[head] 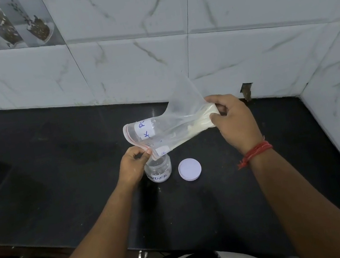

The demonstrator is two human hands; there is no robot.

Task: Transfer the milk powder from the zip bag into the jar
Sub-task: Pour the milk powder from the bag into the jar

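Observation:
A clear zip bag (171, 126) with a white handwritten label is held tilted above the black counter, mouth end lowest. Cream milk powder (195, 123) lies along the bag's lower fold. My left hand (133, 166) pinches the bag's open zip edge right over the mouth of a small clear jar (159, 169). The jar stands upright with a white label reading "POWDER"; a little powder shows at its bottom. My right hand (232, 119) grips the bag's raised bottom corner, higher and to the right.
The jar's white lid (189, 169) lies flat on the counter (60, 182), just right of the jar. White marble tiled walls (237, 26) close off the back and right side. The counter's front edge (49, 248) runs below my forearms.

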